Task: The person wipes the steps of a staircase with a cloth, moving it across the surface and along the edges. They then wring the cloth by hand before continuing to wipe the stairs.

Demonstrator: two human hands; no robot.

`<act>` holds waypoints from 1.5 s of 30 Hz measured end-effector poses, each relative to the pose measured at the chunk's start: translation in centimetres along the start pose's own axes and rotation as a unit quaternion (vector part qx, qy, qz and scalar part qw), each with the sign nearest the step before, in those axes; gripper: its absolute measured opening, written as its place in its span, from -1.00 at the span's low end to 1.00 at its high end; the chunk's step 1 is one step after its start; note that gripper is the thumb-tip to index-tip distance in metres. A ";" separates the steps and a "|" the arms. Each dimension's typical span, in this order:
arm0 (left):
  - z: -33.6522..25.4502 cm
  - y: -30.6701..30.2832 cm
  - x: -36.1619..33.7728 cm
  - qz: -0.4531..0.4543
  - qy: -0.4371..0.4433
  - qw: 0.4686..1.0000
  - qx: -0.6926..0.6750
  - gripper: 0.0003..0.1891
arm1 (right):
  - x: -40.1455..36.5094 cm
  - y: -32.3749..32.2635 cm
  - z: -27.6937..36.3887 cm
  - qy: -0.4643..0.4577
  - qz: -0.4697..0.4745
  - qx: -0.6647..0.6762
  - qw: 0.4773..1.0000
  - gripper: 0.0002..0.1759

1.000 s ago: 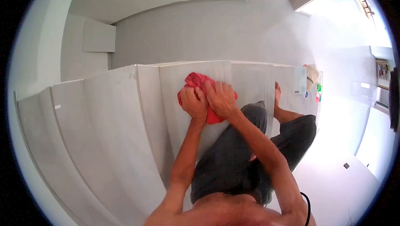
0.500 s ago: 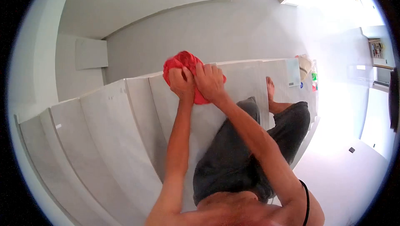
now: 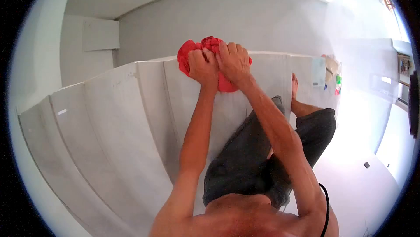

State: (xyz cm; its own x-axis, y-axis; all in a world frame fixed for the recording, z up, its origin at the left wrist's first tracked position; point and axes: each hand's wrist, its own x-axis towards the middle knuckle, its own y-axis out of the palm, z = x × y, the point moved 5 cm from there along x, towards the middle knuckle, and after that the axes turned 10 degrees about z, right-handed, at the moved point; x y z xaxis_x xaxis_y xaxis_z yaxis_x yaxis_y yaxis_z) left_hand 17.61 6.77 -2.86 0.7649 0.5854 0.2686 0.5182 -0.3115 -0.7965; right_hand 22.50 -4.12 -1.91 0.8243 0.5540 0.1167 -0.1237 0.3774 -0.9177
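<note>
A bunched red cloth (image 3: 227, 84) lies at the outer end of a pale stair step, between my two hands. My left hand (image 3: 203, 66) is closed on its left part, fingers curled into the folds. Beside it, almost touching, my right hand (image 3: 235, 61) grips the right part with its fingers bent over. Folds bulge out beyond both hands, and a smooth flap hangs below the right wrist. The fingertips are hidden in the cloth.
Pale stairs (image 3: 116, 92) fan out to the left. My bare foot (image 3: 295, 84) rests on a step at right. Past it are a light blue flat box (image 3: 318, 71) and a beige bag (image 3: 331, 68). A pale floor (image 3: 210, 22) lies beyond the stair edge.
My view has shifted, so the stairs sit higher in it. Both hands have moved slightly right along the step with the cloth, which now bulges in two lumps above the fingers.
</note>
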 end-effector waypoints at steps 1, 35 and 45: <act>-0.5 1.1 2.1 -0.013 -0.008 1.000 0.009 -0.65 | 2.1 -0.7 -0.4 -0.008 -0.012 -0.010 1.000 -0.74; 4.9 -5.9 -7.0 -0.024 -0.049 0.998 -0.039 -0.75 | -4.7 0.5 6.5 -0.098 0.017 0.063 0.993 -0.65; 4.1 -2.8 2.2 -0.034 -0.053 0.997 -0.036 -0.72 | 4.1 0.6 4.0 -0.033 -0.057 0.176 0.982 -0.66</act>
State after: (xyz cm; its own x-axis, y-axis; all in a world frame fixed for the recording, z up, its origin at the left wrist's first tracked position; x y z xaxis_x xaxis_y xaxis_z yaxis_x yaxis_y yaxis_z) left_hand 16.25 11.97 -2.30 0.6846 0.6816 0.2584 0.5962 -0.3196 -0.7365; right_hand 23.60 1.32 -0.52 0.8081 0.5354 0.2457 -0.2259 0.6669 -0.7101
